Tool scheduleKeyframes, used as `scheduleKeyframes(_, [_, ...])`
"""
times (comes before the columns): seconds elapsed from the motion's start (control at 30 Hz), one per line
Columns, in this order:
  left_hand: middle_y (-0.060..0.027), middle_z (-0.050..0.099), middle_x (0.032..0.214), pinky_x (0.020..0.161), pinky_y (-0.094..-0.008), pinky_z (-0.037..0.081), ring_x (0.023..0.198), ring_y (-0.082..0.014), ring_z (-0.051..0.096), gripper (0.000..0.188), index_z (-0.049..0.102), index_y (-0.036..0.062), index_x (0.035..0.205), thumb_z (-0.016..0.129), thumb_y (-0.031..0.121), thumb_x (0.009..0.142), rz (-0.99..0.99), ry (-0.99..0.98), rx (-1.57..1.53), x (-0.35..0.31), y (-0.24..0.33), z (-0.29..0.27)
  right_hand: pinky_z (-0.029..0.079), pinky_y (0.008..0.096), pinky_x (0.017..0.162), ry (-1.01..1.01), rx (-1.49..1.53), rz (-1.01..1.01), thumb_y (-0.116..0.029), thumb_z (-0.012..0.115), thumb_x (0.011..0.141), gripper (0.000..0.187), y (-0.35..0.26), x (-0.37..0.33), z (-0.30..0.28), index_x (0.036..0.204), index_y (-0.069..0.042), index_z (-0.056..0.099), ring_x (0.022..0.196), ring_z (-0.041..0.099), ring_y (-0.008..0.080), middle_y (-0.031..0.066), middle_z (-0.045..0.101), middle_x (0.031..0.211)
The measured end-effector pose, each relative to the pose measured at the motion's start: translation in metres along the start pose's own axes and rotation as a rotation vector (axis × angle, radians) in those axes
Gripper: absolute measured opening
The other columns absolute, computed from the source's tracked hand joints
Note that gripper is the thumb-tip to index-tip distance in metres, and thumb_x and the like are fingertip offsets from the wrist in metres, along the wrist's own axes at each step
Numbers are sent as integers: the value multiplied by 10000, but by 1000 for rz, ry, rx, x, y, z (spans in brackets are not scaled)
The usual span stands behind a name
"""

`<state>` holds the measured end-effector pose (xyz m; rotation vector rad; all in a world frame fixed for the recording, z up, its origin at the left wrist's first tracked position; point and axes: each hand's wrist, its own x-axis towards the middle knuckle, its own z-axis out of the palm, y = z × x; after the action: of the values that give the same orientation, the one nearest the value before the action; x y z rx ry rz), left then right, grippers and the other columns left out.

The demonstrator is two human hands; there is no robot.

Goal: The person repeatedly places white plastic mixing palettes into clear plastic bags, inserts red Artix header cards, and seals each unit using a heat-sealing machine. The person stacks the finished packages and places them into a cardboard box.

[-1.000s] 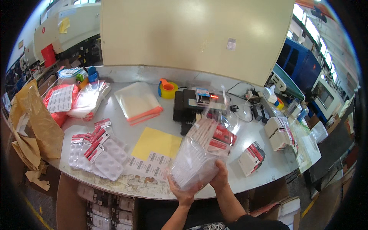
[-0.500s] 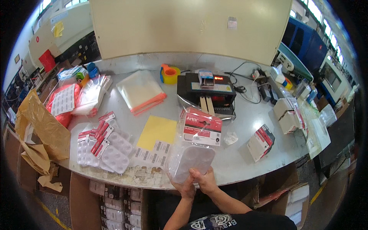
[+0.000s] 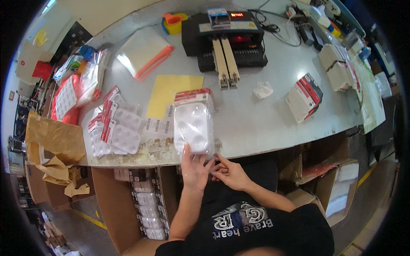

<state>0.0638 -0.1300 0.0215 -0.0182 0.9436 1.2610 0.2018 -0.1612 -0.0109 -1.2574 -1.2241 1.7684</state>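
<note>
A stack of white plastic paint palettes (image 3: 193, 121) with a red header card sits inside a clear plastic bag (image 3: 210, 143) at the table's front edge. My left hand (image 3: 194, 170) lies against the bag's near end, fingers stretched out, one fingertip over the lowest wells. Close beside it, my right hand (image 3: 230, 174) pinches the loose near end of the bag; that thin film is hard to make out. Left of the stack, several carded palettes (image 3: 124, 136) lie in an overlapping pile. Behind it are a yellow sheet (image 3: 175, 91) and barcode label sheets (image 3: 158, 125).
A black machine (image 3: 226, 38) with two pale rails stands at the back. Flat clear bags (image 3: 145, 53) with an orange edge lie left of it. On the right are a crumpled white scrap (image 3: 263, 90) and a stack of red-and-white cards (image 3: 304, 98). Open cartons (image 3: 115, 209) stand below the table.
The bagged stack has been lowered and drawn left, its header now at the far end. My hands have moved from gripping it together to its near edge. The view has tilted down.
</note>
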Motion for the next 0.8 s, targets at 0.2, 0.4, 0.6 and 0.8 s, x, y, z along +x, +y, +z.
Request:
scheduleKeyframes(0.2, [-92,463,1250,1051,-369,363,1214,-211,413,481,387,45,1320,542,309,949,121,-68,-153,16,-29,15,479,270,495,-31,-218,62,-203,551,924,231,-3,-30,-19,959,-7,668,497,592,127,85,641,655])
scheduleKeyframes(0.4, [-72,604,1098,831,-266,481,1032,-133,561,314,558,8,1165,577,220,934,-64,-107,389,-23,-33,15,385,244,377,247,-238,172,-265,425,998,479,-1,-59,-56,595,-11,479,381,473,89,19,468,476])
scheduleKeyframes(0.6, [-44,555,643,490,-265,435,514,-134,536,363,561,19,953,756,267,774,844,296,1625,-44,4,-22,478,264,538,194,-361,-238,-165,326,1012,295,-14,-38,-43,782,-12,432,539,491,121,59,468,622])
scheduleKeyframes(0.8, [-75,685,716,563,-261,497,626,-162,675,197,641,23,827,706,208,814,597,38,1562,-22,26,-31,513,296,611,86,-692,-673,-105,695,774,153,-36,13,-3,917,-75,650,717,651,213,61,650,864])
